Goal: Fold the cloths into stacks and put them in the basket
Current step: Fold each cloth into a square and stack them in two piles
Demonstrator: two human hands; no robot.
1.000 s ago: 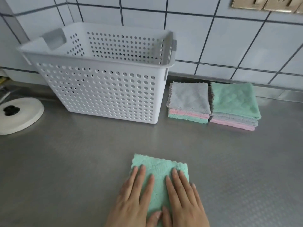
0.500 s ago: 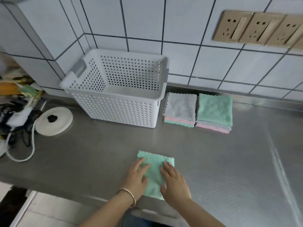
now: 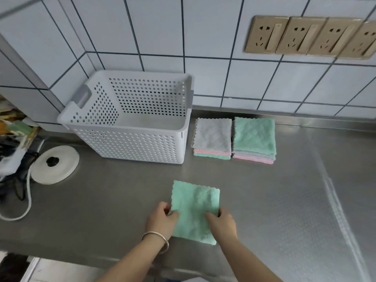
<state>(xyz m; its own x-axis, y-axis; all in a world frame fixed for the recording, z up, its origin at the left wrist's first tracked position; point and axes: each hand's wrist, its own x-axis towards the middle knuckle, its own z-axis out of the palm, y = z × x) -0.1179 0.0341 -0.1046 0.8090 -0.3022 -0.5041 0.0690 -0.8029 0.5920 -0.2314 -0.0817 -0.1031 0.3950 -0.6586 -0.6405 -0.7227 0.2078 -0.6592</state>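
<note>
Writing is seen nowhere, and a folded green cloth, long axis running toward the basket, is pinched at its edges by left hand and right hand.

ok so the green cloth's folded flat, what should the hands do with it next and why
Probably lift the green cloth, which both the left hand and right hand grip at its side edges, and set it on the shorter stack beside the basket. It looks folded to the stacks' size, and the basket holds no cloths yet.
</note>
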